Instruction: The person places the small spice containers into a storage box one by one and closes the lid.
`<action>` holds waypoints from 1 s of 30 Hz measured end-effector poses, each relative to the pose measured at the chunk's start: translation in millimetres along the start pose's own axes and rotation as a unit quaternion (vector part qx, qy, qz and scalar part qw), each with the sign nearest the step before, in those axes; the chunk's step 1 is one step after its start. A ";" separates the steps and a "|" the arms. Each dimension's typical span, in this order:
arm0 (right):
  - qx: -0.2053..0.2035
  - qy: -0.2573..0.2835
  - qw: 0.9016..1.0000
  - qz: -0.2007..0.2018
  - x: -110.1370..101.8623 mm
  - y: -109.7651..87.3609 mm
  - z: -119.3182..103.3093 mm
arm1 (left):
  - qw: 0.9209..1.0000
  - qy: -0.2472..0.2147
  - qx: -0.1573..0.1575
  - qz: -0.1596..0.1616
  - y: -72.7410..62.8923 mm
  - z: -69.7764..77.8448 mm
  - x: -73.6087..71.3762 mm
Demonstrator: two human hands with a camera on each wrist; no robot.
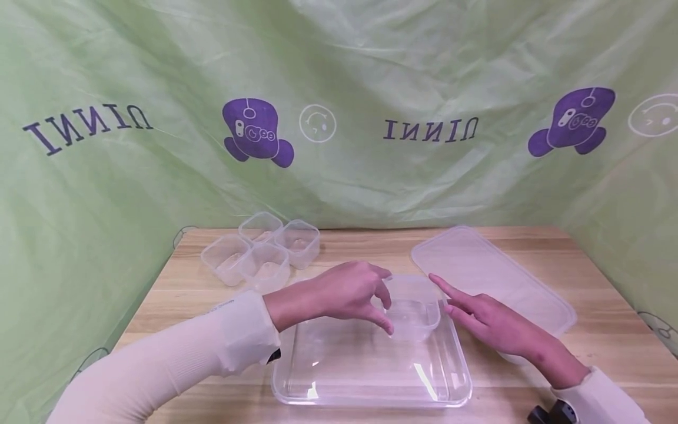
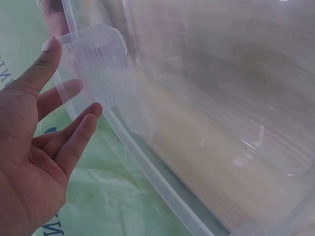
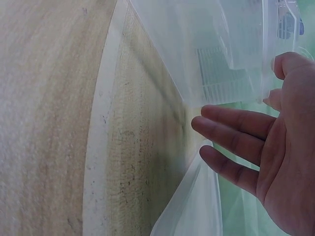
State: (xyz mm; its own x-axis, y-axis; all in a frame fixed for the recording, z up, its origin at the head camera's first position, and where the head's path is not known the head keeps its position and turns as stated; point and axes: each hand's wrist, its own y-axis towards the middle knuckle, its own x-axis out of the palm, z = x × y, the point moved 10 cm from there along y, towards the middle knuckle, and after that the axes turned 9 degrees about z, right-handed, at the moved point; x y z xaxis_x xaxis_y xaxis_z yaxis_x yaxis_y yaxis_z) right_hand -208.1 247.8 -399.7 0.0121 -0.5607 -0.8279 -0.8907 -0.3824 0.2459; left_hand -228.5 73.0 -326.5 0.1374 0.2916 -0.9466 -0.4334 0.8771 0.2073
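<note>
A small translucent container (image 1: 415, 321) sits at the back right corner of a large clear box (image 1: 371, 400) and rises above its far rim. My left hand (image 1: 346, 291) grips the container's left side. In the left wrist view the thumb touches the container's corner, and a fingertip shows through the clear plastic while the other fingers bend loosely below. On the opposite side, my right hand (image 1: 489, 324) has its index finger and thumb extended at the container's right edge. The right wrist view shows the remaining right fingers (image 3: 236, 135) stretched out beside the big box's wall.
Several small translucent containers (image 1: 267, 268) stand grouped at the back left of the wooden table (image 1: 222, 400). A large translucent lid (image 1: 492, 271) lies at the right, partly behind the right hand. Green printed cloth (image 1: 339, 188) hangs behind and along both sides.
</note>
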 end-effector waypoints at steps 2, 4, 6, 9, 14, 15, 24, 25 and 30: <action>0.001 0.000 1.000 -0.002 0.4 -0.3 0.1 | 1.000 0.000 0.003 -0.002 1.4 1.6 1.0; 0.002 0.001 1.000 -0.004 0.5 -0.6 0.1 | 1.000 -0.001 0.007 -0.003 2.6 2.7 2.2; 0.001 0.002 1.000 -0.005 0.4 -0.7 -0.3 | 1.000 0.003 0.010 -0.003 4.0 2.8 3.7; 0.000 0.005 1.000 -0.010 0.4 -0.6 -0.8 | 1.000 0.007 0.011 -0.006 6.1 2.2 7.0; 0.006 0.010 1.000 -0.020 1.5 -0.5 -0.6 | 1.000 0.020 0.011 -0.022 8.5 2.3 15.4; 0.009 0.010 1.000 -0.020 1.4 -0.6 -0.2 | 0.999 0.023 0.012 -0.024 9.2 2.6 17.0; 0.005 -0.003 1.000 -0.016 0.3 -1.1 1.0 | 0.999 0.040 -0.005 -0.028 14.4 2.0 26.9; 0.003 -0.003 1.000 -0.018 0.4 -1.1 1.0 | 0.999 0.036 -0.009 -0.030 14.4 1.2 27.9; 0.002 -0.002 1.000 -0.026 1.1 -2.3 1.8 | 0.998 0.038 -0.027 -0.036 13.6 -2.3 33.7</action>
State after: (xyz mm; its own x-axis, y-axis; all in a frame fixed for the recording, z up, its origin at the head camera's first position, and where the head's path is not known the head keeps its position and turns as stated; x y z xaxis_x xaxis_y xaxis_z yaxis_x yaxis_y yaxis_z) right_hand -206.8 249.4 -402.0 0.0555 -0.5369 -0.8418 -0.8911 -0.4069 0.2008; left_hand -231.8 93.9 -356.2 0.1017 0.1975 -0.9750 -0.4730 0.8718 0.1272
